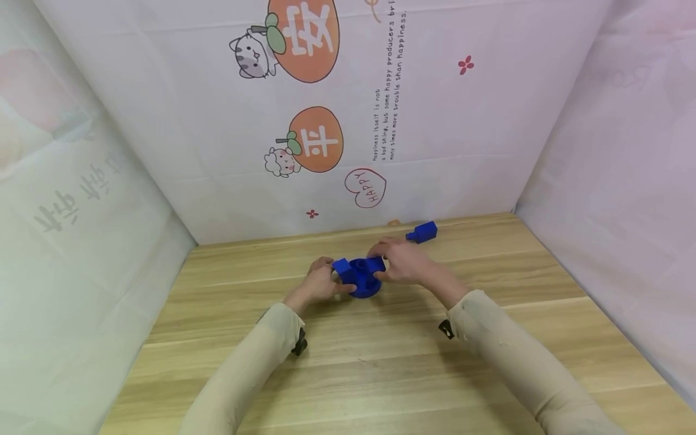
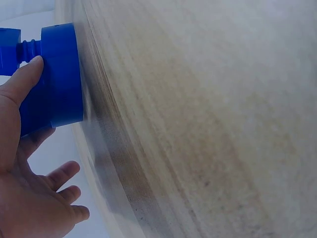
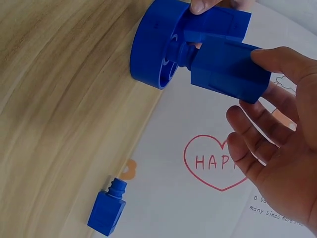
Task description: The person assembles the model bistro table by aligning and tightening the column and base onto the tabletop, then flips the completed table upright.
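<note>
A round blue base with raised ring sockets stands on the wooden table. My left hand grips its left side, thumb at the rim and fingers behind. One blue block stands up from the base beside that hand. Between thumb and fingers, my right hand pinches a second blue angular block by its far end. This block's threaded neck points at a socket of the base; how deep it sits, I cannot tell. In the left wrist view, several left fingers are spread away from the base.
Another blue block with a threaded neck lies on the table near the back, beyond my right hand. White printed cloth walls in the table at the back and on both sides. The wooden tabletop stretches toward me.
</note>
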`<state>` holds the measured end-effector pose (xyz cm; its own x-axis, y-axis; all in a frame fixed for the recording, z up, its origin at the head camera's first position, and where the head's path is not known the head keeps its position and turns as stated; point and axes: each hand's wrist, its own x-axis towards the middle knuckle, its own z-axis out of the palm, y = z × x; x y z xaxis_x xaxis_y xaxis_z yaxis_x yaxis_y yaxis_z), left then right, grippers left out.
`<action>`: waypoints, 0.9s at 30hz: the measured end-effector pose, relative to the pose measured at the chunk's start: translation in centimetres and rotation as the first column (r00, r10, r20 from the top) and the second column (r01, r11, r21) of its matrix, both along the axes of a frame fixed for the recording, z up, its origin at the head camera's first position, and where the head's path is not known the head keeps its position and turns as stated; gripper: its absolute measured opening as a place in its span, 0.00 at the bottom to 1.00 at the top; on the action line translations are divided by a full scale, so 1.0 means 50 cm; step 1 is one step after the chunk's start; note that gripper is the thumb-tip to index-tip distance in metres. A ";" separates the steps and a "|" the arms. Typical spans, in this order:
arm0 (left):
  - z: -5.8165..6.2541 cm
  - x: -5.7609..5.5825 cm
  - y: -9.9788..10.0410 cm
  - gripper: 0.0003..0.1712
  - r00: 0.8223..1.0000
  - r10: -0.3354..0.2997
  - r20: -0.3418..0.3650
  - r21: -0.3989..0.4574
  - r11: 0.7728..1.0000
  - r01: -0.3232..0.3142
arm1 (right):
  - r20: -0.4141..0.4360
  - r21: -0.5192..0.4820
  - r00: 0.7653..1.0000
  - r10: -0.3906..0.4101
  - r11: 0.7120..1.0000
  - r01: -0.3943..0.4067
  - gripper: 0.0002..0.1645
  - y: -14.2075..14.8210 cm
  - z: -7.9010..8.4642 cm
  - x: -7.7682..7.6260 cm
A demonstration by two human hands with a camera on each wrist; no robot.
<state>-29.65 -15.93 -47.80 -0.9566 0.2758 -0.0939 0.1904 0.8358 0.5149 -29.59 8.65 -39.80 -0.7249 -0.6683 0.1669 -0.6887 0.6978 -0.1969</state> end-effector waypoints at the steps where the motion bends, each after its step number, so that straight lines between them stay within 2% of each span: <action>1: 0.000 0.000 0.000 0.45 1.000 0.001 -0.001 0.006 1.000 -0.001 | -0.002 0.000 1.000 0.003 1.000 -0.003 0.25 0.001 0.000 0.000; 9: -0.002 -0.001 0.002 0.47 1.000 0.020 0.020 0.003 1.000 -0.020 | -0.051 0.043 0.999 0.004 0.999 -0.002 0.25 0.001 -0.003 0.005; 14: 0.001 0.000 0.004 0.47 1.000 0.023 0.021 0.016 1.000 -0.024 | -0.057 0.052 0.997 -0.044 0.998 0.047 0.26 -0.004 -0.011 0.004; 18: -0.001 0.000 0.004 0.46 1.000 0.016 0.014 0.010 1.000 -0.016 | -0.041 0.069 0.997 -0.060 0.996 0.063 0.32 -0.005 -0.016 -0.002; 21: -0.003 0.000 0.003 0.47 1.000 0.010 0.018 -0.002 1.000 -0.010 | -0.001 0.100 1.000 -0.031 0.994 0.031 0.34 0.000 -0.017 -0.007; 27: -0.003 -0.001 0.002 0.45 1.000 0.005 0.008 0.005 1.000 -0.005 | 0.060 0.084 0.998 -0.004 0.996 -0.001 0.29 0.006 -0.011 -0.018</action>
<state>-29.69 -15.83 -47.96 -0.9574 0.2710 -0.1000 0.1819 0.8344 0.5203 -30.47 8.97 -40.34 -0.7332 -0.6768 0.0662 -0.6760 0.7150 -0.1782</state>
